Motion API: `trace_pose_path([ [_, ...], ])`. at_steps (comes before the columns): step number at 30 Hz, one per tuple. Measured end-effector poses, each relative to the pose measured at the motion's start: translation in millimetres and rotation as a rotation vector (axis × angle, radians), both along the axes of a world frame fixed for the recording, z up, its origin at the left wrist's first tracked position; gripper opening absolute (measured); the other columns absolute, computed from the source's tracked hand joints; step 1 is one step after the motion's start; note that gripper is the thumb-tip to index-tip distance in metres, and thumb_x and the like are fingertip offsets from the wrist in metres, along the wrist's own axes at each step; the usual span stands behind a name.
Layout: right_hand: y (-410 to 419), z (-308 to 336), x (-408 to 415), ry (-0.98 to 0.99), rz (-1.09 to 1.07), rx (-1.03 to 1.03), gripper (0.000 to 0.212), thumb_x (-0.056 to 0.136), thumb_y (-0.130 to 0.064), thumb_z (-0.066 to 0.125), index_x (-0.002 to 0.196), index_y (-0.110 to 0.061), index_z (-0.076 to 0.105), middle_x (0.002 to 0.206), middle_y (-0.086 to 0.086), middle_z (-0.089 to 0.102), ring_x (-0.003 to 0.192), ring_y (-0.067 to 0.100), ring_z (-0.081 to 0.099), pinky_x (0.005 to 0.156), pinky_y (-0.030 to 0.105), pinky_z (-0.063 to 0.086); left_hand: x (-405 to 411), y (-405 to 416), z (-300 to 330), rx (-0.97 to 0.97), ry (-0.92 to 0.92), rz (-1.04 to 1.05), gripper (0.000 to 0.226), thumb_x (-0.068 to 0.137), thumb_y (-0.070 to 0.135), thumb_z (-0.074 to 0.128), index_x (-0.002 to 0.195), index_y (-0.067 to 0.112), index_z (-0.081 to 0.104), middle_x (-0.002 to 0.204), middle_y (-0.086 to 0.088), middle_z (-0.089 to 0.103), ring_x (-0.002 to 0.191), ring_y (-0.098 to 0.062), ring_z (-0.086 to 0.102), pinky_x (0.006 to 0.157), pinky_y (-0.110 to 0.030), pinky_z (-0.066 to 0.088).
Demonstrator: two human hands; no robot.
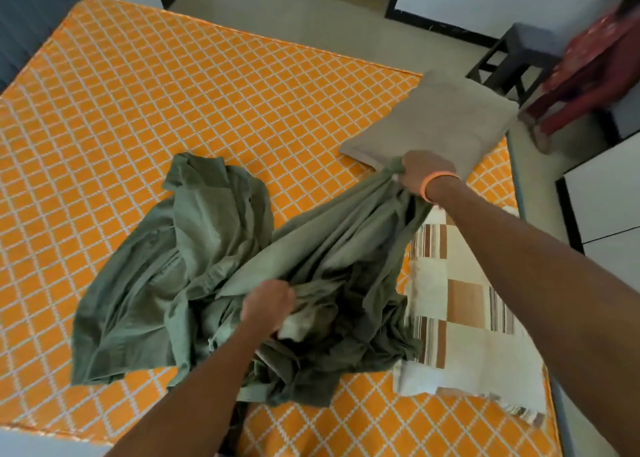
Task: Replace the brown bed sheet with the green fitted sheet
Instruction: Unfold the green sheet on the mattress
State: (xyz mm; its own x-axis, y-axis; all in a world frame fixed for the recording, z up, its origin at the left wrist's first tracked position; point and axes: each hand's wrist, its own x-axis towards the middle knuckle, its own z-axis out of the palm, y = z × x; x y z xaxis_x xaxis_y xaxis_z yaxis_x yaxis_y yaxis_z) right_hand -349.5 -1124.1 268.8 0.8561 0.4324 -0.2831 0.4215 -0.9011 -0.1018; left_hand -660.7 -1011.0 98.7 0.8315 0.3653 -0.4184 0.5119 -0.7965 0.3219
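The green fitted sheet (194,266) lies crumpled in a heap on the bare orange mattress (138,110) with its white diamond pattern. My left hand (268,306) grips a bunch of the sheet near the middle of the heap. Farther right and higher, my right hand (420,174), with an orange band on its wrist, grips another part and pulls the cloth taut between the two hands. No brown bed sheet is on the mattress.
A grey-beige pillow (440,117) lies at the mattress's right edge, just beyond my right hand. A brown-and-cream checked pillow (464,318) rests under my right forearm. A dark stool (512,58) and red cloth (585,75) stand on the floor to the right.
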Motion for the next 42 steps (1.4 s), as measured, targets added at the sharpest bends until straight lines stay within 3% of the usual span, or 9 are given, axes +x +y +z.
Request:
trace_pose_path([
  [6, 7, -34, -1, -0.179, -0.106, -0.047, 0.082, 0.088, -0.03, 0.063, 0.153, -0.016, 0.015, 0.154, 0.02, 0.02, 0.136, 0.045, 0.034, 0.107, 0.062, 0.03, -17, 33, 41, -0.249, -0.385, 0.497, 0.035, 0.08, 0.024, 0.056, 0.051, 0.011, 0.044, 0.055, -0.004, 0.042, 0.053, -0.022, 0.043, 0.052, -0.031, 0.033],
  [10, 17, -79, -98, 0.474, 0.509, -0.074, 0.111, 0.068, -0.022, 0.086, 0.156, -0.017, 0.019, 0.156, 0.009, 0.03, 0.142, 0.029, 0.031, 0.116, 0.045, 0.029, -1, 23, 86, -0.575, -0.221, 0.503, 0.031, 0.076, 0.036, 0.081, 0.077, 0.007, 0.07, 0.07, -0.004, 0.067, 0.066, -0.019, 0.064, 0.061, -0.031, 0.05],
  [14, 0, -131, -182, 0.705, 0.413, -0.015, 0.064, 0.067, -0.04, 0.085, 0.125, -0.024, 0.063, 0.123, 0.002, 0.066, 0.114, 0.025, 0.06, 0.098, 0.038, 0.047, -4, 36, 124, -0.759, -0.162, 0.38, 0.049, 0.054, 0.04, 0.083, 0.086, 0.003, 0.071, 0.079, -0.019, 0.07, 0.076, -0.037, 0.068, 0.073, -0.045, 0.057],
  [20, -10, -111, -166, 0.32, 0.516, -0.042, 0.062, 0.086, -0.058, 0.063, 0.123, -0.007, 0.06, 0.133, 0.008, 0.048, 0.116, 0.032, 0.051, 0.097, 0.043, 0.044, -43, 83, 135, -0.528, -0.029, 0.322, 0.047, 0.068, 0.048, 0.084, 0.051, 0.018, 0.053, 0.048, 0.009, 0.048, 0.046, -0.01, 0.047, 0.053, -0.029, 0.036],
  [24, 0, -43, -145, 0.37, 0.495, 0.204, 0.022, 0.092, -0.031, 0.068, 0.074, -0.023, 0.059, 0.076, 0.003, 0.055, 0.076, 0.024, 0.054, 0.066, 0.034, 0.041, -62, 90, 134, -0.294, 0.167, 0.219, 0.056, 0.084, 0.056, 0.067, 0.054, 0.02, 0.038, 0.051, 0.006, 0.035, 0.051, -0.017, 0.04, 0.057, -0.031, 0.024],
  [26, 9, -9, -150, 0.381, 0.514, 0.325, 0.027, 0.089, -0.028, 0.072, 0.066, -0.022, 0.058, 0.065, 0.004, 0.056, 0.062, 0.021, 0.051, 0.055, 0.029, 0.036, -58, 79, 153, -0.202, 0.189, 0.103, 0.029, 0.087, 0.043, 0.071, 0.087, 0.015, 0.065, 0.088, -0.002, 0.06, 0.094, -0.026, 0.062, 0.07, -0.03, 0.04],
  [30, 24, 17, -183, 0.233, 0.567, 0.466, 0.04, 0.079, -0.047, 0.076, 0.065, -0.016, 0.056, 0.062, 0.006, 0.057, 0.057, 0.02, 0.052, 0.054, 0.035, 0.038, -27, 34, 196, -0.456, -0.255, 0.087, 0.11, 0.07, 0.03, 0.088, 0.155, 0.032, 0.02, 0.138, 0.014, 0.04, 0.127, -0.006, 0.042, 0.106, -0.027, 0.037],
  [35, 5, 18, -195, 0.606, 0.483, 0.498, 0.039, 0.083, -0.038, 0.075, 0.061, -0.014, 0.053, 0.053, -0.002, 0.049, 0.05, 0.014, 0.045, 0.054, 0.029, 0.034, -10, 17, 201, -0.148, -0.354, -0.032, 0.014, 0.074, 0.013, 0.074, 0.086, 0.014, 0.066, 0.078, -0.003, 0.067, 0.069, -0.014, 0.059, 0.065, -0.031, 0.048],
  [42, -74, -64, -200, 0.628, 0.449, -0.31, 0.082, 0.079, -0.063, 0.069, 0.145, -0.021, 0.043, 0.143, 0.005, 0.05, 0.128, 0.031, 0.05, 0.107, 0.042, 0.041, -53, 54, 220, -0.092, -0.581, 0.181, 0.029, 0.071, -0.004, 0.065, 0.081, 0.023, 0.071, 0.072, 0.01, 0.063, 0.064, 0.0, 0.053, 0.057, -0.012, 0.036],
])
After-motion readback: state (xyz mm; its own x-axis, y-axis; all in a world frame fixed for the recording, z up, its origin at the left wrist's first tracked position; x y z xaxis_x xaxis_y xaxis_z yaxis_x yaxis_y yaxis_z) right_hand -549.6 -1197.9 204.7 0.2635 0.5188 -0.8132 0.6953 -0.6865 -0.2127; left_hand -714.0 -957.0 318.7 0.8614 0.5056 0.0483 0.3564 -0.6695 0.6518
